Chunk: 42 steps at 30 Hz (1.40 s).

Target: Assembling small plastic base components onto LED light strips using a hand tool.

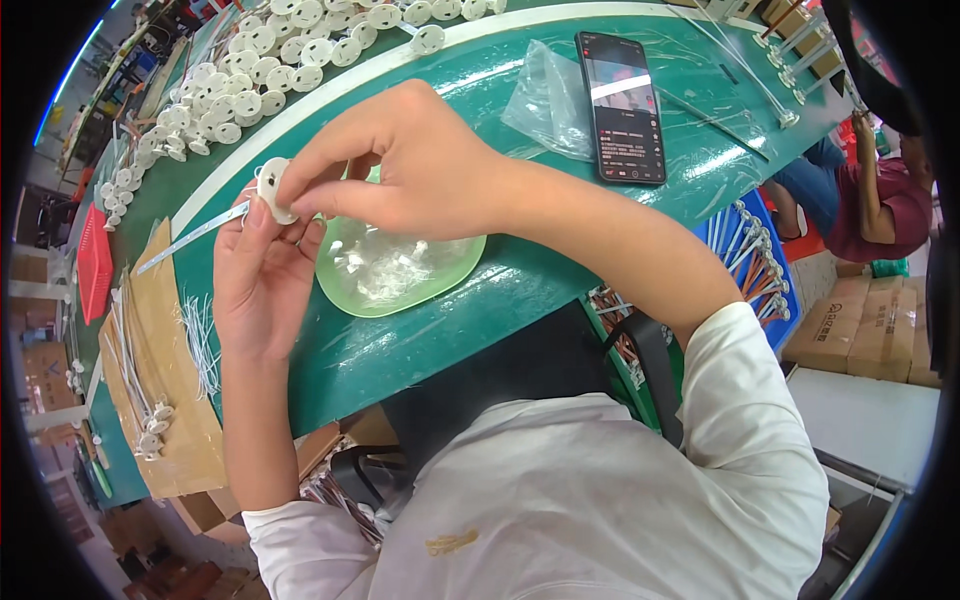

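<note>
In my left hand (262, 265) is a white round disc (268, 184), held upright between thumb and fingers. A narrow pale strip with small marks (195, 236) sticks out from it toward the left. My right hand (415, 165) reaches across from the right, its thumb and index finger pinched together against the disc's right edge. Whatever lies between those fingertips is hidden. Just below the right hand, a light green bowl (385, 305) holds small clear and whitish pieces.
Many white discs (250, 75) are heaped along the far left. A phone (622, 110) lies by a clear plastic bag (550, 105). White wires (200, 345) and cardboard (160, 360) are at left, near a red basket (93, 265). A blue crate (790, 330) stands right; another person (890, 205) sits beyond.
</note>
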Each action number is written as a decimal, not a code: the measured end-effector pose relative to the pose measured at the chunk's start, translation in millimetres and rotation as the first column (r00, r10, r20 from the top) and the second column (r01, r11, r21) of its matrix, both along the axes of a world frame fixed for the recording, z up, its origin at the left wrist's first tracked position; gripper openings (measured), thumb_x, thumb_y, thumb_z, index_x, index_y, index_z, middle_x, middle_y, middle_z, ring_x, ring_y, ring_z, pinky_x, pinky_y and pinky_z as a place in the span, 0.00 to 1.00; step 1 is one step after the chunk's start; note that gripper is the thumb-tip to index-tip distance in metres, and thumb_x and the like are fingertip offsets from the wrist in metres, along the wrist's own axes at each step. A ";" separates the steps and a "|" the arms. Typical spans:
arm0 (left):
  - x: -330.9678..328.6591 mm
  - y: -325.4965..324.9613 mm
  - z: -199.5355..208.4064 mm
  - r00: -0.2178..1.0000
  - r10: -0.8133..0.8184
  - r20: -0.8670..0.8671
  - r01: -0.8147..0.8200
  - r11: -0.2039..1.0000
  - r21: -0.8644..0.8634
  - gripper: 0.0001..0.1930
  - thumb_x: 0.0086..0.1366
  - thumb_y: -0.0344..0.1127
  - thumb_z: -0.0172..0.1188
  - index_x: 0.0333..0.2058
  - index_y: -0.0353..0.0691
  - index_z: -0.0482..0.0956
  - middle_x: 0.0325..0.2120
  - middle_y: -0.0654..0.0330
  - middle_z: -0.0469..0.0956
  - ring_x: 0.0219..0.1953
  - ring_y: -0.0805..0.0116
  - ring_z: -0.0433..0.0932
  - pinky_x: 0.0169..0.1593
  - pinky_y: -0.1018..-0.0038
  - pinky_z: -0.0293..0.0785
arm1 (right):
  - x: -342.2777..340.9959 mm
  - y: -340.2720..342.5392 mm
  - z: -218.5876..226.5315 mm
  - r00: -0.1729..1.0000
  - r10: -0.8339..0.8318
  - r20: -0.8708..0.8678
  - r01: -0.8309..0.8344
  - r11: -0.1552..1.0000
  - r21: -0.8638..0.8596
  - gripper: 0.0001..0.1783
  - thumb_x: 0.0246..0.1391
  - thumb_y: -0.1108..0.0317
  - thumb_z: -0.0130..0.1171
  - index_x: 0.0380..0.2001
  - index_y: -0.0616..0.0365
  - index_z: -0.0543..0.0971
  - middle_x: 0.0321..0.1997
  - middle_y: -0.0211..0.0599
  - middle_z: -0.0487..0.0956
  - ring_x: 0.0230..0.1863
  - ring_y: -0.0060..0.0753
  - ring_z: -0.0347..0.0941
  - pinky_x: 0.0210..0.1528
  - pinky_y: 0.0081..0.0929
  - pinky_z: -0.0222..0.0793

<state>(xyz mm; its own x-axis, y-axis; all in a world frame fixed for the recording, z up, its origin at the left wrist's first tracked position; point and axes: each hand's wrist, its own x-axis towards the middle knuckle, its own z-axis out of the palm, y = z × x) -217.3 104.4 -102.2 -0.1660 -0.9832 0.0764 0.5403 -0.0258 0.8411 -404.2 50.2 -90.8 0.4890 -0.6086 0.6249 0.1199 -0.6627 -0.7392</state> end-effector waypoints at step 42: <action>5.3 6.1 25.2 0.868 0.112 0.484 -0.054 0.990 -0.133 0.19 0.63 0.26 0.57 0.51 0.26 0.68 0.45 0.52 0.75 0.46 0.68 0.77 0.53 0.70 0.74 | -4.7 -15.7 -4.6 0.996 -0.089 0.025 0.088 0.826 -0.556 0.04 0.44 0.69 0.66 0.26 0.51 0.82 0.22 0.31 0.80 0.21 0.31 0.75 0.22 0.23 0.70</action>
<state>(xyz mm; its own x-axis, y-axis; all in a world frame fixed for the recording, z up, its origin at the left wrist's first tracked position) -212.0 110.6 -77.0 -0.1290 -0.9848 0.1165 0.0544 0.1102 0.9924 -409.0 34.5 -95.4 0.4514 -0.1994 0.8698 0.0393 -0.9693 -0.2426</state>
